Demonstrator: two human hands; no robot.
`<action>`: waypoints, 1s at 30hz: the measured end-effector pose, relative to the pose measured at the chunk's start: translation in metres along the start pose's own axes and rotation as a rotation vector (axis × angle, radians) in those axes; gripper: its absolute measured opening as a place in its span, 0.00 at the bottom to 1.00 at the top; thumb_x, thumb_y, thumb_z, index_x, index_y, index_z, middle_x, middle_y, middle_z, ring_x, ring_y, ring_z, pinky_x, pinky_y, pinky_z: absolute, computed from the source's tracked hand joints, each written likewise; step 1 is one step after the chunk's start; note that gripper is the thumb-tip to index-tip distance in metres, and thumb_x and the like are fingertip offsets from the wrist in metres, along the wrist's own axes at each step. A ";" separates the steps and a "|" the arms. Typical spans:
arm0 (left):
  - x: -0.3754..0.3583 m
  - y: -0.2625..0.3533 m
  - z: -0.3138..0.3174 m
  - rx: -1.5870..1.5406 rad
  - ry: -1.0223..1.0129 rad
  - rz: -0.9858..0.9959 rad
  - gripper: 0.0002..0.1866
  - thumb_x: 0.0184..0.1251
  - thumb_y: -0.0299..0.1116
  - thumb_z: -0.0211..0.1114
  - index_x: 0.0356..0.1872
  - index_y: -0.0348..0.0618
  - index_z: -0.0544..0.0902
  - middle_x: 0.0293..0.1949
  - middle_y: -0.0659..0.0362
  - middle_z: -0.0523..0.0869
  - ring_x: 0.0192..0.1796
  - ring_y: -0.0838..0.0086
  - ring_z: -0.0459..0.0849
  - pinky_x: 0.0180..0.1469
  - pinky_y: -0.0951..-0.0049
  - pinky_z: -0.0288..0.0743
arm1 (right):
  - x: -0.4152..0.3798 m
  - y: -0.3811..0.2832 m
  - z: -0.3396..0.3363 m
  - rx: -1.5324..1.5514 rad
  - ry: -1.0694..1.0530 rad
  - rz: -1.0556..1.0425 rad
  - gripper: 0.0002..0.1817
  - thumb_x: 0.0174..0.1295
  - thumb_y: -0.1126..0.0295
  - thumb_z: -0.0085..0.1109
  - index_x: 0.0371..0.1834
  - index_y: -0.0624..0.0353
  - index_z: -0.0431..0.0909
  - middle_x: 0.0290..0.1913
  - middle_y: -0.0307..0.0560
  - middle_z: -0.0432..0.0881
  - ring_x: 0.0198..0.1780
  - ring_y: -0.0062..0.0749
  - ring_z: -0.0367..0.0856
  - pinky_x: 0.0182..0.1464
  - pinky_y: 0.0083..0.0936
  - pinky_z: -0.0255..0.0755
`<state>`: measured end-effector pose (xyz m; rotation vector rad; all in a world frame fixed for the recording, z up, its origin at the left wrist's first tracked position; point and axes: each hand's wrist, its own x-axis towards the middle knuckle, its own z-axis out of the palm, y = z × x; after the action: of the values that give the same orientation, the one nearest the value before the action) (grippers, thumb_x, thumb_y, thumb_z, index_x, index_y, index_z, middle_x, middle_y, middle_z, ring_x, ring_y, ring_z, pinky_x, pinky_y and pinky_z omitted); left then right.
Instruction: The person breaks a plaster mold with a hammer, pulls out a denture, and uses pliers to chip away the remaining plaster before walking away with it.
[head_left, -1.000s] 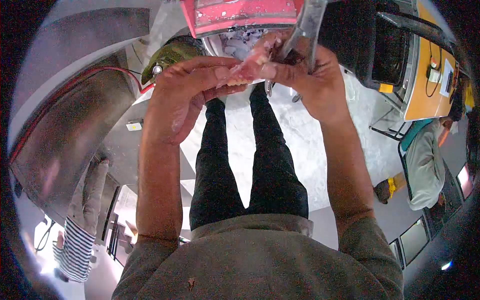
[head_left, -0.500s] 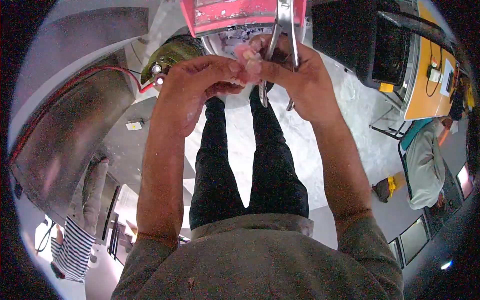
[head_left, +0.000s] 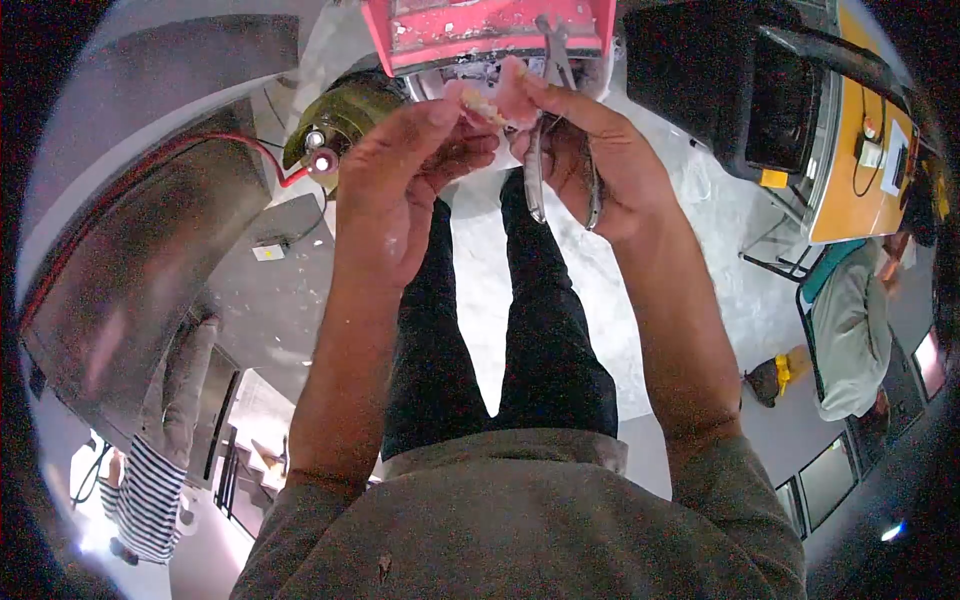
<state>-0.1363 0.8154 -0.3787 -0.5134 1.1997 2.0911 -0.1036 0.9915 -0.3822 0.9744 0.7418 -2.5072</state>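
Close together above the container, both of my hands are on a pink, denture-like piece (head_left: 515, 95) with cream, tooth-like bits along it. My left hand (head_left: 405, 165) pinches its left end between thumb and fingers. At the right end, the thumb and forefinger of my right hand (head_left: 610, 150) grip the taller pink part. A pair of metal pliers (head_left: 535, 180) also rests in my right hand, its handles hanging down through the fingers and its jaws pointing up. I cannot tell whether the pink piece is whole or in two parts.
A red-pink dustpan-like tray (head_left: 500, 30) with white crumbs stands ahead, over a container. An olive-green tank (head_left: 345, 115) with a red hose is at left. At right are a black case (head_left: 780, 100) and an orange-topped table (head_left: 850, 180). Two people are farther off.
My right thumb has moved up onto the pink piece and my left hand has turned slightly. The pliers have tilted back, their jaws lower and darker in view.
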 end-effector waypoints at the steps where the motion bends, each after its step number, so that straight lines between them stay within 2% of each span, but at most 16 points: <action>1: 0.000 -0.002 -0.001 0.000 0.002 -0.002 0.15 0.70 0.36 0.60 0.43 0.32 0.82 0.38 0.50 0.87 0.40 0.65 0.87 0.48 0.67 0.82 | 0.000 0.000 0.001 0.001 0.001 0.002 0.14 0.65 0.67 0.60 0.51 0.63 0.77 0.39 0.41 0.84 0.35 0.23 0.82 0.40 0.20 0.78; 3: 0.001 -0.004 -0.001 0.084 0.025 0.072 0.11 0.69 0.33 0.61 0.42 0.33 0.83 0.37 0.52 0.87 0.39 0.68 0.87 0.46 0.68 0.82 | -0.001 0.001 0.002 -0.007 -0.010 0.007 0.14 0.65 0.67 0.60 0.50 0.63 0.78 0.38 0.42 0.84 0.35 0.23 0.82 0.41 0.20 0.78; 6: 0.001 -0.003 0.006 0.183 0.103 0.140 0.12 0.70 0.34 0.60 0.42 0.34 0.83 0.37 0.53 0.87 0.37 0.68 0.87 0.45 0.68 0.81 | -0.002 0.002 0.008 -0.017 0.040 0.001 0.15 0.64 0.67 0.60 0.50 0.63 0.78 0.38 0.42 0.84 0.35 0.23 0.82 0.41 0.19 0.78; 9: 0.003 -0.005 0.002 0.134 0.104 0.148 0.11 0.71 0.34 0.59 0.39 0.35 0.83 0.36 0.53 0.87 0.37 0.69 0.87 0.44 0.69 0.81 | 0.000 0.004 0.007 -0.069 0.013 -0.026 0.15 0.64 0.66 0.61 0.49 0.63 0.78 0.38 0.42 0.85 0.36 0.24 0.83 0.42 0.21 0.78; 13: 0.007 -0.007 -0.005 0.063 0.030 0.157 0.12 0.71 0.35 0.59 0.41 0.35 0.82 0.36 0.53 0.87 0.36 0.69 0.87 0.44 0.69 0.81 | 0.002 0.008 0.003 -0.092 0.046 -0.044 0.15 0.64 0.65 0.61 0.49 0.63 0.79 0.39 0.43 0.85 0.37 0.24 0.83 0.44 0.23 0.77; 16: 0.004 -0.008 0.007 -0.068 0.020 0.132 0.11 0.70 0.33 0.60 0.44 0.35 0.80 0.37 0.54 0.86 0.38 0.69 0.87 0.45 0.68 0.81 | 0.000 0.008 0.009 -0.042 0.071 -0.094 0.14 0.65 0.66 0.61 0.48 0.62 0.79 0.39 0.43 0.85 0.39 0.25 0.83 0.45 0.24 0.77; 18: 0.004 -0.010 0.012 0.196 0.075 0.235 0.11 0.69 0.30 0.61 0.46 0.35 0.79 0.39 0.54 0.86 0.39 0.68 0.87 0.47 0.67 0.81 | 0.002 0.008 0.009 -0.005 0.019 -0.096 0.14 0.65 0.67 0.60 0.49 0.62 0.78 0.40 0.43 0.84 0.40 0.26 0.83 0.44 0.24 0.77; 22: 0.013 -0.025 -0.003 0.055 0.045 0.173 0.11 0.68 0.30 0.63 0.46 0.35 0.80 0.40 0.53 0.86 0.41 0.67 0.87 0.49 0.67 0.80 | 0.004 0.017 0.004 0.141 0.034 -0.043 0.13 0.65 0.68 0.60 0.49 0.62 0.78 0.42 0.43 0.84 0.41 0.26 0.83 0.44 0.24 0.77; 24: 0.019 -0.034 -0.008 -0.071 -0.010 0.100 0.13 0.67 0.32 0.64 0.48 0.35 0.79 0.42 0.52 0.85 0.41 0.67 0.86 0.50 0.67 0.79 | 0.005 0.020 0.001 0.266 0.198 -0.032 0.08 0.66 0.68 0.58 0.41 0.60 0.80 0.42 0.46 0.84 0.40 0.30 0.83 0.42 0.25 0.79; 25: 0.025 -0.037 -0.010 -0.036 -0.036 0.097 0.15 0.66 0.33 0.66 0.49 0.35 0.79 0.44 0.54 0.85 0.45 0.67 0.85 0.51 0.66 0.78 | 0.005 0.018 0.000 0.287 0.273 -0.054 0.10 0.65 0.68 0.60 0.45 0.61 0.78 0.40 0.42 0.83 0.37 0.27 0.81 0.41 0.23 0.76; 26: 0.036 -0.036 -0.009 -0.036 -0.044 0.105 0.15 0.66 0.33 0.66 0.49 0.35 0.79 0.44 0.54 0.85 0.45 0.67 0.85 0.51 0.66 0.78 | 0.012 0.019 -0.010 0.284 0.266 -0.062 0.10 0.65 0.68 0.60 0.45 0.61 0.78 0.40 0.42 0.83 0.37 0.27 0.81 0.41 0.23 0.76; 28: 0.065 -0.035 -0.007 0.426 0.124 0.171 0.15 0.66 0.35 0.66 0.48 0.36 0.80 0.44 0.54 0.85 0.48 0.68 0.83 0.51 0.65 0.77 | 0.037 0.028 -0.043 0.160 0.349 -0.221 0.10 0.63 0.67 0.62 0.42 0.60 0.78 0.36 0.40 0.81 0.34 0.26 0.79 0.37 0.23 0.75; 30: 0.123 -0.049 -0.030 0.969 0.197 0.488 0.19 0.61 0.39 0.68 0.49 0.37 0.80 0.45 0.52 0.85 0.50 0.66 0.83 0.51 0.64 0.76 | 0.061 0.022 -0.055 0.072 0.408 -0.216 0.09 0.62 0.67 0.63 0.40 0.60 0.77 0.35 0.40 0.81 0.34 0.26 0.79 0.35 0.24 0.74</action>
<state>-0.1878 0.8502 -0.4995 0.0495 2.4093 1.5244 -0.1071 0.9987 -0.4668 1.5348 0.9218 -2.5570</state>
